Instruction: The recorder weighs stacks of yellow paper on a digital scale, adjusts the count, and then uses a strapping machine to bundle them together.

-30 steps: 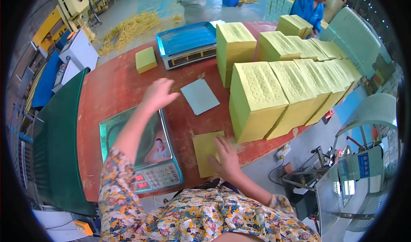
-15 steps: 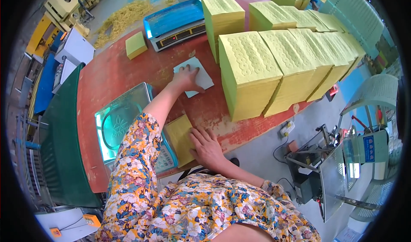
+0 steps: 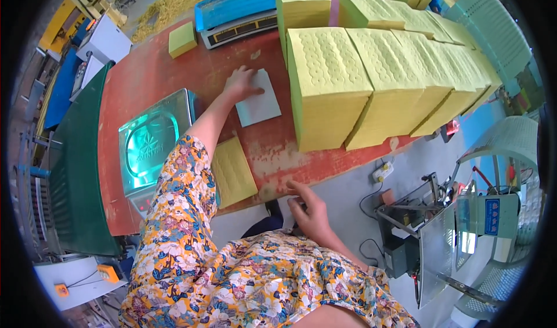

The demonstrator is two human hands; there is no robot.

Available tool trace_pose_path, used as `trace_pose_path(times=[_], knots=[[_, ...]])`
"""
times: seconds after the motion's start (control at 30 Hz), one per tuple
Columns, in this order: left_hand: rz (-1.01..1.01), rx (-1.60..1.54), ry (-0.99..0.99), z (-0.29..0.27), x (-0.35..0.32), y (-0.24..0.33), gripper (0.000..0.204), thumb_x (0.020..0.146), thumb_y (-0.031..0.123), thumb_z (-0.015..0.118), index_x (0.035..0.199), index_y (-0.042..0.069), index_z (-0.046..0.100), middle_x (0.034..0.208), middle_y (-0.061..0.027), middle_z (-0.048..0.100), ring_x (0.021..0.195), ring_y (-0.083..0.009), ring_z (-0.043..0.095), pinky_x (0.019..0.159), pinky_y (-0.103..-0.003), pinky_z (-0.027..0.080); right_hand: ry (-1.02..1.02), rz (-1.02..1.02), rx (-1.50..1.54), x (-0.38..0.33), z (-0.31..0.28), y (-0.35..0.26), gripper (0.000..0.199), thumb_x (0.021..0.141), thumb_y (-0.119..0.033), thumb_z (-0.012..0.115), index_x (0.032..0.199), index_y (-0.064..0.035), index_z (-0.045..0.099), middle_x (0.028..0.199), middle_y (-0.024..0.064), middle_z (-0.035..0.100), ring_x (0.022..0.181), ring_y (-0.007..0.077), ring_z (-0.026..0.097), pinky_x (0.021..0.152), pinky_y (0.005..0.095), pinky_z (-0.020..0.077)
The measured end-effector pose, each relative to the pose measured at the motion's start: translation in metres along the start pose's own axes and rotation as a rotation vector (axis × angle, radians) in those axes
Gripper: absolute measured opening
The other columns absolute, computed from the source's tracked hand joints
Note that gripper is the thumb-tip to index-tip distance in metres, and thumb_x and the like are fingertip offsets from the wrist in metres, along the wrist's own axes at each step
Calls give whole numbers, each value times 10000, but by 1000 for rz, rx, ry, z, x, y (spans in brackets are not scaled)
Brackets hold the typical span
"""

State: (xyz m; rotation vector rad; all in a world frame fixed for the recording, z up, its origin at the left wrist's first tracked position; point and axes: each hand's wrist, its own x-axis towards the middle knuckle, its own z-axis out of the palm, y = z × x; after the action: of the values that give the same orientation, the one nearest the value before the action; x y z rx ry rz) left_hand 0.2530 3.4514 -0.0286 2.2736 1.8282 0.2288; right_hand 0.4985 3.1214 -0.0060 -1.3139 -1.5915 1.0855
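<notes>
My left hand (image 3: 241,85) is at the left edge of a pale blue-white paper sheet or thin pad (image 3: 261,104), which lies flat on the red table. Its fingers are spread and slightly blurred; whether they touch the sheet I cannot tell. My right hand (image 3: 311,211) hangs in the air just off the table's near edge, fingers apart and holding nothing. A low stack of embossed yellow paper (image 3: 235,174) lies by the near edge, between my left sleeve and my right hand. Left of my arm stands a scale with a shiny metal pan (image 3: 152,142).
Tall stacks of yellow paper (image 3: 331,116) fill the right side of the red table (image 3: 130,78). A blue-tray scale (image 3: 235,7) and a small yellow stack (image 3: 183,39) stand at the far side. On the floor to the right is a metal-framed machine (image 3: 406,244).
My right hand has lifted off the yellow stack and moved right, past the table edge. My left hand has shifted left and slightly away, uncovering more of the pale sheet.
</notes>
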Motion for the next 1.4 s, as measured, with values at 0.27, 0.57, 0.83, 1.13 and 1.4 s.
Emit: trace_pose_path(times=[0.27,0.57,0.83,1.13,1.4], knots=[[92,-66,36,11,-100,60,718,652,371,797,1282,83,608,1288,-93,537,1199,-310,505,991,-451,443,-194,681,730,-21,-18,45,348,999,-152,505,1286,45,516,1152,142,637,998,229,651,855,328,517],[101,-67,-58,16,-192,115,732,659,337,808,1299,70,576,1336,-149,515,1272,-354,446,1048,-475,389,-153,752,1042,-6,-15,58,402,981,-211,570,1285,31,467,1099,132,627,952,233,662,801,338,553],[304,-20,62,27,-294,165,849,696,381,831,1379,31,469,1417,-184,449,1302,-392,438,1069,-489,387,-80,697,879,2,-10,67,263,976,-169,573,1138,38,571,917,141,678,692,225,695,603,309,575],[-807,-1820,-5,73,-369,175,201,962,236,606,1033,47,599,958,-56,660,851,-146,646,719,-309,550,-119,571,650,-41,-40,49,267,952,-105,549,1152,70,563,890,136,659,701,208,647,635,308,539],[-578,-1830,312,-11,-357,152,272,949,153,594,1191,30,612,1055,-49,671,911,-126,634,837,-307,522,-265,265,459,-18,-25,-42,228,967,-77,468,1092,88,563,847,140,671,676,204,659,613,307,534]])
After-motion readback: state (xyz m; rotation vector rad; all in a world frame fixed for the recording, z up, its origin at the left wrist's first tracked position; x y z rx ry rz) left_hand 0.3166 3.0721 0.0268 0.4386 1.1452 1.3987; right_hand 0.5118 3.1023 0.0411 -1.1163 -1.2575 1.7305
